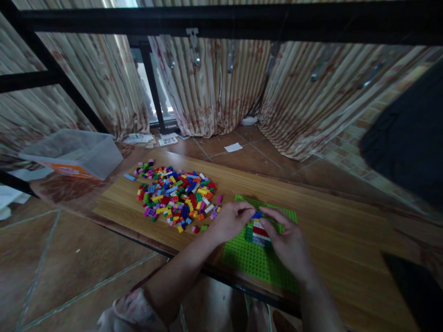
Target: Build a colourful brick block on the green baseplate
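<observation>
A green baseplate [254,260] lies on the wooden board [332,230] in front of me. On it stands a small block of bricks [258,232] in green, red, white and grey rows. Both hands meet over its far end, pinching one blue brick [256,215]. My left hand [231,221] comes in from the left with fingers curled onto the brick. My right hand [289,242] rests partly on the plate, its fingertips on the same brick. A pile of loose coloured bricks [176,193] lies to the left of the plate.
A clear plastic tub [74,152] lies tipped at the board's far left. Curtains [214,83] hang behind, with a black metal frame [221,20] overhead. Papers [233,147] lie on the tiled floor. A dark cloth shape [411,133] sits at the right.
</observation>
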`<action>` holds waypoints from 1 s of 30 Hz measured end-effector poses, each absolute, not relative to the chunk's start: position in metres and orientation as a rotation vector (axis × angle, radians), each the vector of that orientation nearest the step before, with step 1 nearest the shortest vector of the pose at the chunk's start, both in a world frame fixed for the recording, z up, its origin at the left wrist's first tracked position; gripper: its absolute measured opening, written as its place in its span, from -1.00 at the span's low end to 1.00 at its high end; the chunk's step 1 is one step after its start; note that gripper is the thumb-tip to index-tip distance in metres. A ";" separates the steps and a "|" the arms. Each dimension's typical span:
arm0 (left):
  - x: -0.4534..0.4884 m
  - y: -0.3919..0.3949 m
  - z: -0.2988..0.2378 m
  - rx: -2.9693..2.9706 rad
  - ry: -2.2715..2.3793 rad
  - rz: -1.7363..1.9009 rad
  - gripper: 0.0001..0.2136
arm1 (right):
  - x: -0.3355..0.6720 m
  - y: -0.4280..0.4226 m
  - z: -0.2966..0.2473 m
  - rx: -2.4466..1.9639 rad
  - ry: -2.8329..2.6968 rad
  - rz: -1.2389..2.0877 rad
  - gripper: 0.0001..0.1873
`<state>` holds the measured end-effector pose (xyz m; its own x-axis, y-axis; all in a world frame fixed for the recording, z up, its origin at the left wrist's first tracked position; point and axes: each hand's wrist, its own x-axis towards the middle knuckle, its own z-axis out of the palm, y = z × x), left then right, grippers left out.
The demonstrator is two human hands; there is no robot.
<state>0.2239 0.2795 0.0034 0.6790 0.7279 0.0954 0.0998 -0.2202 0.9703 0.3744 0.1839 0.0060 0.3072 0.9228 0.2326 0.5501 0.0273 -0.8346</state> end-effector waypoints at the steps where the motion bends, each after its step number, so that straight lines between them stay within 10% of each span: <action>1: 0.226 0.279 0.003 1.696 0.661 0.661 -0.77 | 0.375 0.184 0.005 -1.636 -1.373 0.513 -0.68; 30: 0.220 0.276 -0.001 2.178 0.851 0.617 -0.72 | 0.362 0.185 -0.002 -1.820 -1.597 0.322 -0.73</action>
<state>0.2198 0.2760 -0.0005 0.6691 0.7237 0.1691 0.3858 -0.5327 0.7533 0.3625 0.1853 -0.0018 0.2149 0.9447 0.2477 0.7751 -0.0107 -0.6317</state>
